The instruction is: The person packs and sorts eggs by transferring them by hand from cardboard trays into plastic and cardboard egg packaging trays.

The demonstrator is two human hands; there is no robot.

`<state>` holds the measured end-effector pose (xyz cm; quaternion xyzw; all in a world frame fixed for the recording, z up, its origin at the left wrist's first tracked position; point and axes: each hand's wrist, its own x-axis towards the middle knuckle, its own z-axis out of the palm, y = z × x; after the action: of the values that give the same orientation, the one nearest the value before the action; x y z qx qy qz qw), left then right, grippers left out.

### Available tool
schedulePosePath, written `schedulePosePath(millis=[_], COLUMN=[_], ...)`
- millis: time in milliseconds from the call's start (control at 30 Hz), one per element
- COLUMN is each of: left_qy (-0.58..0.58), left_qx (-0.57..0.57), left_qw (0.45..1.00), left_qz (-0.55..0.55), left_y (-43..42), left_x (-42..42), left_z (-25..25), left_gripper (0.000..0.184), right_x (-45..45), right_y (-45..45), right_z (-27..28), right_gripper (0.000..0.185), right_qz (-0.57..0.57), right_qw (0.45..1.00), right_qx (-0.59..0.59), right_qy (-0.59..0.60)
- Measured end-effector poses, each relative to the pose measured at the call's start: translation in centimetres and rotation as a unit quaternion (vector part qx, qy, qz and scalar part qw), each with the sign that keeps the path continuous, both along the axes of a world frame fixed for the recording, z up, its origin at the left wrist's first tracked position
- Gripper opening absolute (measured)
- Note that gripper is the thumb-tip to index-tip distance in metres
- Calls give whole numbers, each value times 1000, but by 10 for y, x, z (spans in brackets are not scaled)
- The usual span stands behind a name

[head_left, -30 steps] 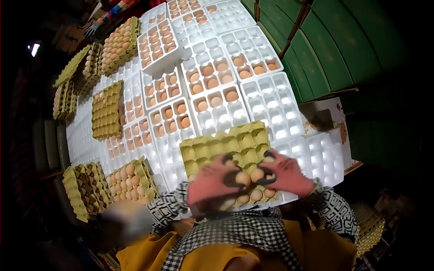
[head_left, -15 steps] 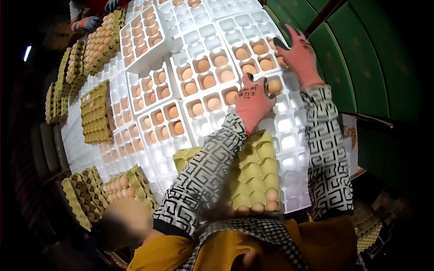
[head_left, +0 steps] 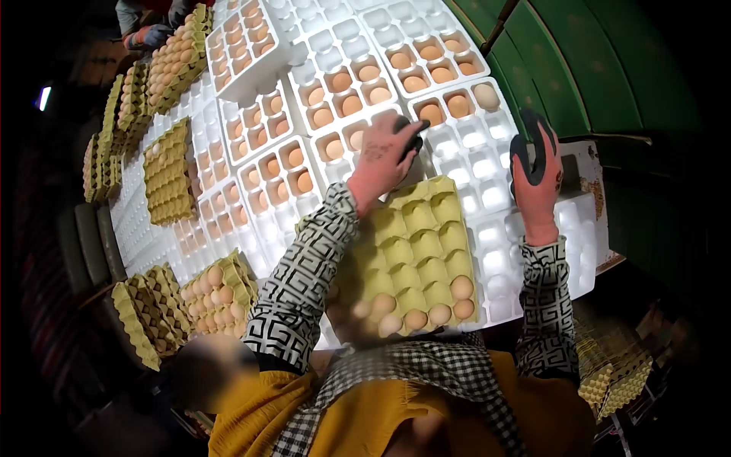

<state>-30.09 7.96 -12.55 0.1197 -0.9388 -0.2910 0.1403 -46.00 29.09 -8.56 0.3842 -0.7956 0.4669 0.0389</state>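
Observation:
My left hand [head_left: 383,156], in a pink glove with black fingertips, hovers over a white foam egg tray, its fingers apart and holding nothing I can see. Just right of its fingertips, a brown egg [head_left: 431,115], another brown egg [head_left: 458,105] and a paler egg [head_left: 486,96] sit in a row of foam cells. My right hand [head_left: 537,179] is open and empty above the right side of the foam trays [head_left: 483,171], thumb and fingers spread. Below my left hand lies a yellow-green pulp egg tray [head_left: 415,251], with several eggs along its near and right edges.
More foam trays with eggs [head_left: 350,105] cover the table, one raised tray [head_left: 247,46] on top. Pulp trays stand at left [head_left: 167,171] and near left [head_left: 217,297]. A green panel [head_left: 579,68] borders the right. Another person's gloved hand [head_left: 148,36] is at top left.
Both hands have drawn back toward me, the left moving leftward off the eggs and the right away from the foam cells. The three-egg row is now uncovered. The view has shifted slightly.

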Motion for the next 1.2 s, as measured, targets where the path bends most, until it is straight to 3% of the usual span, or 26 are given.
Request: schedulePosePath(millis=[33, 67, 200, 233, 300, 367, 433, 467, 533, 567, 600, 667, 700, 767, 867, 900, 933, 967, 1000, 1033, 1067, 1100, 1133, 1167, 1200], left_qy=[-48, -39, 43, 38, 41, 22, -24, -36, -67, -97, -129, -192, -192, -241, -173, -142, -88, 13, 69, 124, 100, 46, -52, -144, -299], left_qx=[-63, -48, 3, 81, 167, 198, 174, 202, 206, 227, 67, -13, -83, -99, -58, -40, 77, 242, 424, 587, 609, 554, 358, 134, 22], left_qw=[997, 998, 997, 993, 979, 974, 975, 967, 962, 954, 984, 979, 976, 964, 983, 989, 987, 947, 864, 741, 730, 786, 909, 972, 949], left_qz=[-21, -12, 59, 82, 106, 108, 134, 154, 168, 171, 99, 65, 55, 60, 34, 26, 113, 211, 264, 303, 295, 270, 206, 132, 97], left_y=[3, 5, 12, 14, 20, 26, 34, 40, 45, 53, 59, 73, 75, 73, 67, 65, 72, 77, 73, 69, 70, 74, 84, 95, 105], left_x=[-1, 3, 26, 39, 72, 115, 157, 176, 222, 239, 250, 255, 255, 262, 276, 282, 291, 299, 308, 319, 328, 329, 321, 307, 289], left_z=[-7, -13, 27, 37, 58, 75, 95, 103, 91, 93, 93, 89, 85, 66, 62, 63, 72, 65, 66, 68, 66, 62, 69, 78, 87], left_gripper=[41, 41, 42, 40, 33, 32, 33, 35, 47, 51, 59, 62, 63, 66, 62, 61, 55, 44, 41, 38, 36, 33, 32, 31, 31], right_x=[2, 4, -22, -30, -54, -70, -78, -65, -20, 14, 52, 135, 176, 227, 245, 239, 232, 223, 212, 217, 225, 235, 258, 273, 289], right_y=[10, 17, -21, -42, -74, -95, -102, -87, -65, -47, -22, 19, 33, 33, 42, 42, 47, 53, 59, 57, 52, 44, 36, 24, 19], right_z=[3, 4, -26, -36, -69, -67, -69, -68, -14, 20, 48, 74, 61, 51, 3, 10, 24, 36, 43, 45, 47, 50, 37, 50, 30], right_gripper=[49, 48, 45, 39, 32, 29, 36, 43, 51, 54, 56, 57, 60, 61, 58, 58, 57, 57, 58, 58, 59, 59, 60, 62, 62], right_qz=[-2, -2, 3, -1, 47, 86, 87, 34, 26, 85, 141, 319, 363, 406, 430, 419, 398, 364, 335, 358, 375, 386, 385, 410, 413], right_qw=[1000, 999, 976, 953, 904, 859, 877, 944, 972, 974, 942, 885, 900, 794, 822, 859, 871, 860, 769, 817, 852, 875, 857, 791, 777], right_qx=[12, 23, 144, 190, 398, 491, 454, 275, 177, 211, 242, 270, 234, 451, 371, 282, 187, 89, 48, 103, 155, 203, 334, 452, 474], right_qy=[-13, -26, 165, 235, 150, 119, 130, 177, 153, -15, -184, -206, -56, -14, 45, -85, -218, -347, -542, -439, -329, -212, -75, -35, 34])
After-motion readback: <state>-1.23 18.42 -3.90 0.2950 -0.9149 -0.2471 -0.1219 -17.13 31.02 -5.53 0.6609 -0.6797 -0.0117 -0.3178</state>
